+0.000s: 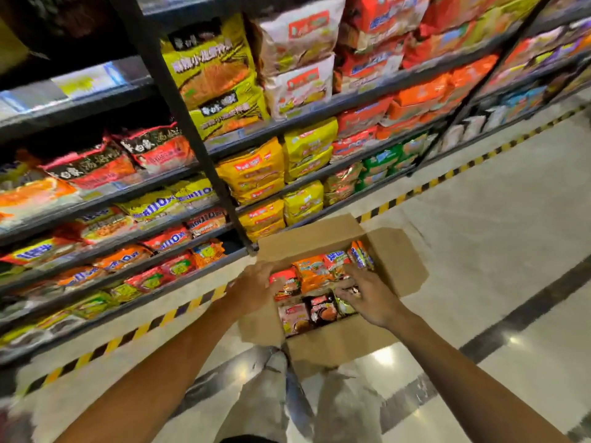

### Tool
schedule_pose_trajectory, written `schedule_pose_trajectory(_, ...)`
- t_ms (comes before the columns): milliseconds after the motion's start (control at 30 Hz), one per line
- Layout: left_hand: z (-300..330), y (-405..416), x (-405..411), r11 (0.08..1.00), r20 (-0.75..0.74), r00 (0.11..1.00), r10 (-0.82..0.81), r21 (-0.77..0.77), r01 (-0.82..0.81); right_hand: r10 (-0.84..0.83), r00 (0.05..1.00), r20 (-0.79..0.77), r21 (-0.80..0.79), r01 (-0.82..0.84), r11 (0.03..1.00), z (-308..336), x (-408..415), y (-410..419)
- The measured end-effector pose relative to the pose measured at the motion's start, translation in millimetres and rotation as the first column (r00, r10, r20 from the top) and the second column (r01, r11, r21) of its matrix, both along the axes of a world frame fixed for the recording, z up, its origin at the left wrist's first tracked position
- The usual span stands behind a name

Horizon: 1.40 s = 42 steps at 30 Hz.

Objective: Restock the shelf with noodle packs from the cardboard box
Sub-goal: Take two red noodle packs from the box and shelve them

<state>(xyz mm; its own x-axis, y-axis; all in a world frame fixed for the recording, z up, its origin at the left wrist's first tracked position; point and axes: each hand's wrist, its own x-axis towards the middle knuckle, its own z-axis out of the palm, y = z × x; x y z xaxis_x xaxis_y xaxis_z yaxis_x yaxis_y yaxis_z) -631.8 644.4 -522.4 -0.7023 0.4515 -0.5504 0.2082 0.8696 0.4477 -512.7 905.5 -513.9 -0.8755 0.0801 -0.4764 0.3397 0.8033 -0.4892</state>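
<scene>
Reaching both hands into cardboard box (flaps open), noodle packs

My hands reach into the open cardboard box, left hand over its near-left rim, right hand down among the noodle packs, which fill it tightly with only narrow gaps between them. The flaps stand outward, leaving the top open. The shelf to my left is crammed row after row; a dark upright post divides it just behind the box. The floor to the right lies open.
</scene>
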Motion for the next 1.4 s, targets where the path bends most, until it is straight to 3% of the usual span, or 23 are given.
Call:
schedule_pose_trajectory(133, -50, 39, -7, 0.987, 0.096, 0.983, 0.158, -0.019, -0.157, 0.168, 0.986, 0.015, 0.056, -0.169, 0.984, -61, -36, 44)
schedule_pose_trajectory(267, -167, 73, -17, 0.945, 0.197, 0.927, 0.319, 0.008, -0.327, 0.256, 0.966, 0.044, 0.065, -0.258, 0.964, -161, -58, 79)
schedule_pose_trajectory(367, -272, 81, -10, 0.965, 0.175, 0.949, 0.264, -0.033, -0.262, 0.251, 0.966, 0.059, 0.07, -0.255, 0.964, -245, -64, 89)
schedule_pose_trajectory(500, -422, 73, 10, 0.953, 0.225, 0.926, 0.303, -0.066, -0.296, 0.334, 0.939, 0.08, 0.048, -0.338, 0.94, -358, -63, 81)
schedule_pose_trajectory(633, -490, 77, 14, 0.966, 0.275, 0.927, 0.254, -0.121, -0.229, 0.359, 0.926, 0.121, -0.01, -0.36, 0.933, -458, -62, 76)
schedule_pose_trajectory(767, -571, 78, 8, 0.924, 0.309, 0.871, 0.383, -0.118, -0.365, 0.319, 0.934, 0.16, -0.103, -0.305, 0.947, -546, -62, 61)
schedule_pose_trajectory(933, -652, 90, -13, 0.722, 0.371, 0.641, 0.672, -0.139, -0.678, 0.296, 0.938, 0.178, -0.123, -0.278, 0.953, -625, -67, 50)
schedule_pose_trajectory(1067, -704, 102, -27, 0.357, 0.434, 0.245, 0.867, -0.199, -0.913, 0.303, 0.94, 0.158, -0.151, -0.281, 0.948, -666, -73, 47)
schedule_pose_trajectory(1133, -722, 104, -32, 0.18, 0.492, 0.027, 0.87, -0.266, -0.947, 0.288, 0.945, 0.158, -0.154, -0.264, 0.952, -680, -72, 47)
schedule_pose_trajectory(1233, -766, 96, -31, -0.05, 0.533, -0.202, 0.822, -0.285, -0.957, 0.287, 0.948, 0.14, -0.177, -0.262, 0.949, -690, -69, 46)
schedule_pose_trajectory(1400, -739, 112, -47, -0.371, 0.523, -0.448, 0.725, -0.251, -0.894, 0.229, 0.964, 0.132, -0.201, -0.2, 0.959, -699, -63, 48)
